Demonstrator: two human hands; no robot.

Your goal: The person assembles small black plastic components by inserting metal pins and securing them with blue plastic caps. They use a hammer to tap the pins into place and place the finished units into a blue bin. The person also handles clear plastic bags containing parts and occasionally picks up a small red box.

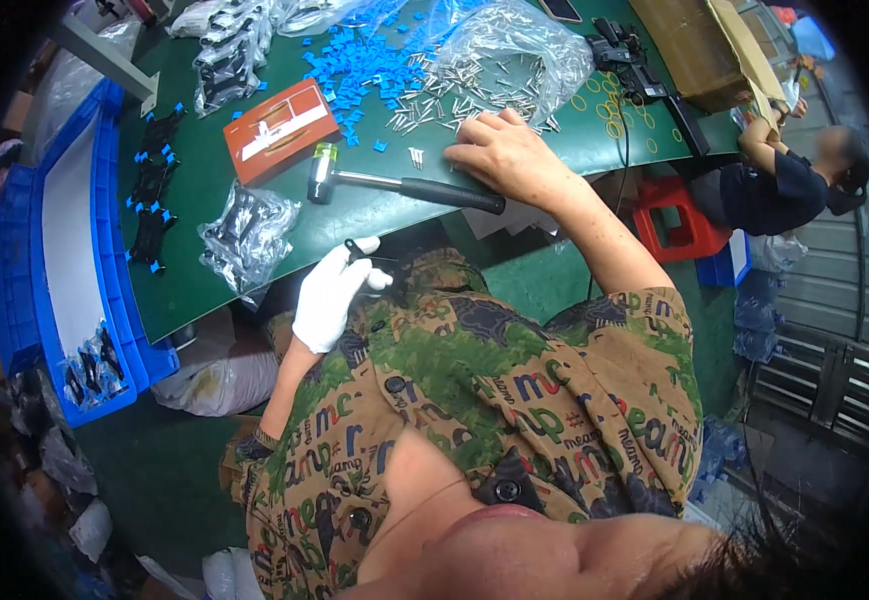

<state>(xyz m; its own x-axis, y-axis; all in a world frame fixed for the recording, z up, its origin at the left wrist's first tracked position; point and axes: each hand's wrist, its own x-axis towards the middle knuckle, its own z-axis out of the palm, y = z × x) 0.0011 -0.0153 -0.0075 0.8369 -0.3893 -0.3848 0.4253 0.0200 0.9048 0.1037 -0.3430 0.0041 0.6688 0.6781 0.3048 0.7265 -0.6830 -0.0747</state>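
Note:
My left hand, in a white glove, is closed on a small black part in front of the table's near edge; its exact kind is hard to make out. Bare, my right hand rests low over the green table beside the pile of metal pins, fingers spread and slightly bent. Nothing shows in its fingers. Between the hands lies a hammer with a black grip, and a few loose pins lie past its handle. Small blue clips are heaped beyond.
An orange-red box and bagged black parts lie at the left. Black pieces with blue clips line the left edge, beside a blue tray. At right are rubber bands, a cardboard box, a red stool and another person.

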